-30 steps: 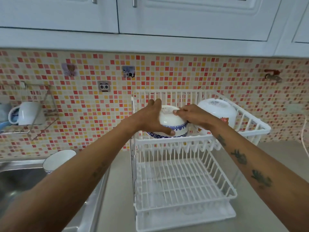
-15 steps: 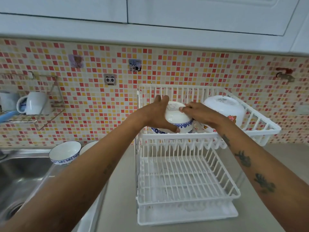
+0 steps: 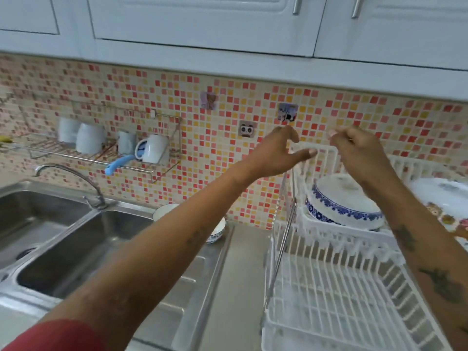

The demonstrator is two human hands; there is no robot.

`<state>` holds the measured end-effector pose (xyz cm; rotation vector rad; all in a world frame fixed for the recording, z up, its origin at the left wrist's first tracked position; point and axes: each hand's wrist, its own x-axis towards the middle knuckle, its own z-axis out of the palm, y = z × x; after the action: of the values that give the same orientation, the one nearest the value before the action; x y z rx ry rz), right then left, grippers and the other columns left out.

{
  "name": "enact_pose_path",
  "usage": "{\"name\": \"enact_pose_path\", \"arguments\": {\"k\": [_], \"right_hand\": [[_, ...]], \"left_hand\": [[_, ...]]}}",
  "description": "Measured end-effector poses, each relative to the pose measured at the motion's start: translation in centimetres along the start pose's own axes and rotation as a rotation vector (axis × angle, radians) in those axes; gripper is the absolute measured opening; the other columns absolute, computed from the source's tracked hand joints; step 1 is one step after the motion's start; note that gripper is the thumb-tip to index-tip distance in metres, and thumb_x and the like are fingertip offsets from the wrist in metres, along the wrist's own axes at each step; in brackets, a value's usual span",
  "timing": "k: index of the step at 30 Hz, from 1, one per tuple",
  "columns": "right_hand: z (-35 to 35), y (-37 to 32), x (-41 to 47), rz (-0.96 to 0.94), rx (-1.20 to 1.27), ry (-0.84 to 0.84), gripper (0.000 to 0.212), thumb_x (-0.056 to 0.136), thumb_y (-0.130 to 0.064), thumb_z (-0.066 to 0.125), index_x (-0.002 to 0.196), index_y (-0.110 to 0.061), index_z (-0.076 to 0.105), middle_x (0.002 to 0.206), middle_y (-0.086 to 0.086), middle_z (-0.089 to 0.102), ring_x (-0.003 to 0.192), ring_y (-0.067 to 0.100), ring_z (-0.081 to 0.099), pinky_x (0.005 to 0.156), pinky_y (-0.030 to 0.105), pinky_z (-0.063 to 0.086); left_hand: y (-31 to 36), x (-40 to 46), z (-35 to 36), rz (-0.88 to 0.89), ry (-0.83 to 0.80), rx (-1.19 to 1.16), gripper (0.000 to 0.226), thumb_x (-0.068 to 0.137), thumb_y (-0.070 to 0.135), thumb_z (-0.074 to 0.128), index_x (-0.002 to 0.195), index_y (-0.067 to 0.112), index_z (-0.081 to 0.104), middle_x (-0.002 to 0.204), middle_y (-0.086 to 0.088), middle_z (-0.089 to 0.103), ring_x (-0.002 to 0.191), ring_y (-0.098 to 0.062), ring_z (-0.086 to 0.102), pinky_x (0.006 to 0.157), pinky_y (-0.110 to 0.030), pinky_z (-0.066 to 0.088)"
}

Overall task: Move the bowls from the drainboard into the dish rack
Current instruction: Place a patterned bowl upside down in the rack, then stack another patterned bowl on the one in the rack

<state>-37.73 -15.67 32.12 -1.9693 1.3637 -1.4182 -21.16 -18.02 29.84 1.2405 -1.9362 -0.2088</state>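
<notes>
A white bowl with a blue floral rim (image 3: 342, 202) lies upside down in the upper tier of the white two-tier dish rack (image 3: 329, 287). Beside it at the far right sits a white bowl with an orange pattern (image 3: 445, 201). My left hand (image 3: 276, 153) hovers above the rack's left corner, fingers spread and empty. My right hand (image 3: 359, 148) is raised above the blue-rimmed bowl, fingers loosely curled, holding nothing. On the steel drainboard (image 3: 197, 282) two blue-rimmed bowls (image 3: 215, 230) stand near the wall, partly hidden behind my left forearm.
A double steel sink (image 3: 63, 249) with a curved tap (image 3: 73, 178) fills the left. A wire wall shelf (image 3: 101, 153) holds white mugs and a blue-handled brush. White cabinets hang overhead. The rack's lower tier holds nothing.
Both hands have let go of the blue-rimmed bowl, which now rests in the upper tier, and have lifted above it. The view has swung left toward the sink.
</notes>
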Motion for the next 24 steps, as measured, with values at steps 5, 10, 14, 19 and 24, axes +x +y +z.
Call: {"name": "enact_pose_path", "arguments": {"k": [5,10,14,19,24], "right_hand": [[8.2,-4.1,-0.2,-0.071,0.14,-0.185,0.033,0.098,-0.03,0.048,0.126,-0.018,0.059,0.116,-0.006,0.057,0.105,0.005,0.051,0.074,0.011,0.036],[18.7,-4.7,-0.1,-0.012,0.155,-0.445,0.036,0.097,-0.034,0.049,0.129,-0.02,0.056,0.141,0.002,0.052,0.126,0.016,0.05,0.096,0.03,0.041],[26.0,-2.6,0.2,0.162,0.163,-0.576,0.037,0.097,-0.03,0.047,0.131,-0.015,0.054,0.133,-0.007,0.05,0.109,0.013,0.05,0.087,0.03,0.041],[32.6,4.9,0.8,0.468,0.12,-0.628,0.045,0.096,-0.033,0.049,0.134,-0.01,0.051,0.142,0.009,0.049,0.112,0.019,0.05,0.09,0.034,0.042],[35.9,14.9,0.3,0.972,0.215,-0.502,0.064,0.089,-0.04,0.059,0.142,-0.011,0.041,0.132,0.008,0.049,0.108,0.025,0.048,0.089,0.037,0.046]], "left_hand": [[-7.8,-3.2,-5.9,-0.251,-0.03,-0.04,0.045,0.09,0.052,0.056,0.112,0.012,0.058,0.122,-0.006,0.062,0.109,-0.02,0.059,0.084,-0.032,0.048],[-14.9,-7.5,-9.9,-0.54,-0.107,-0.124,0.033,0.096,0.044,0.05,0.093,0.011,0.05,0.092,-0.015,0.051,0.085,-0.023,0.049,0.067,-0.028,0.042],[-22.3,-10.2,-10.3,-0.82,-0.098,-0.243,0.048,0.094,0.047,0.053,0.121,0.008,0.054,0.119,-0.01,0.058,0.113,-0.027,0.057,0.085,-0.04,0.049],[-30.7,-13.4,-7.9,-1.12,-0.132,-0.623,0.044,0.092,0.052,0.052,0.109,0.011,0.056,0.119,-0.01,0.058,0.1,-0.027,0.059,0.09,-0.044,0.048],[-37.1,-16.4,-2.8,-1.39,-0.087,-0.88,0.045,0.091,0.055,0.053,0.097,0.01,0.052,0.103,-0.013,0.056,0.086,-0.027,0.058,0.092,-0.044,0.045]]}}
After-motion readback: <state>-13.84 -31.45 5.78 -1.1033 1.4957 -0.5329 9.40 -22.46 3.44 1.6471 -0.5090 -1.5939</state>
